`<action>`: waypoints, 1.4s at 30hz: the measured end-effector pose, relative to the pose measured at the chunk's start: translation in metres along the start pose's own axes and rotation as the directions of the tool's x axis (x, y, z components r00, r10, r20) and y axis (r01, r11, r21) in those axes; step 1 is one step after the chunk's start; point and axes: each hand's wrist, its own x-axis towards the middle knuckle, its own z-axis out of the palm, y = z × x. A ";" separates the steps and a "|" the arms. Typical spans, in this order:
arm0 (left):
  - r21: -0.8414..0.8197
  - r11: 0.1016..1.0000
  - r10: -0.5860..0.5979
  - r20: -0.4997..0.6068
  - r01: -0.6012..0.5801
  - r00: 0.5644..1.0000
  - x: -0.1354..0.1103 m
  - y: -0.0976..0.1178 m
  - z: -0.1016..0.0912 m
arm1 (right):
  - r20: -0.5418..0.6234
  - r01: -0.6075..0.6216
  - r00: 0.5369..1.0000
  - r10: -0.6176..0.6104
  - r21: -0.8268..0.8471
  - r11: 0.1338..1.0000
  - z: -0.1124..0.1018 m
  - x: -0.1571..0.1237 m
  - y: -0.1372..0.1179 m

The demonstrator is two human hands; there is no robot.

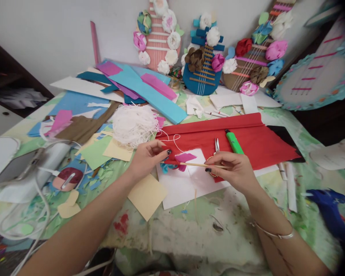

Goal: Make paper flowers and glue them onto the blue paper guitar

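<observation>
My right hand [235, 172] is closed around a thin wooden stick [195, 165] that points left. My left hand [148, 157] pinches the stick's far end, where small pink [185, 157] and blue paper bits sit. Both hands hover over a white sheet [186, 184] lying on a wide red crepe paper [247, 138]. Small scissors [216, 145] and a green marker [234, 142] lie on the red paper just behind my right hand. A white thread loops from the stick's end toward a white thread bundle [133, 124].
Paper guitars with paper flowers [202, 69] lean on the back wall. Blue, pink and white sheets [143, 88] pile at the back left. A phone on a white box [25, 168] sits left, a blue glue gun [330, 207] right. Scraps litter the table.
</observation>
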 end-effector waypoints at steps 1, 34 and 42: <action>0.007 1.000 -0.003 -0.001 0.003 1.000 0.000 0.000 -0.001 | -0.008 0.007 1.000 -0.007 -0.003 1.000 -0.001 0.000 -0.002; 0.096 0.989 -0.144 0.382 0.116 0.913 -0.016 -0.009 0.025 | 0.176 -0.158 0.977 0.123 0.201 0.967 0.041 -0.005 0.001; 0.096 0.992 -0.103 0.327 0.076 0.939 -0.018 -0.005 0.030 | 0.157 -0.160 0.979 0.131 0.187 0.969 0.047 -0.005 0.005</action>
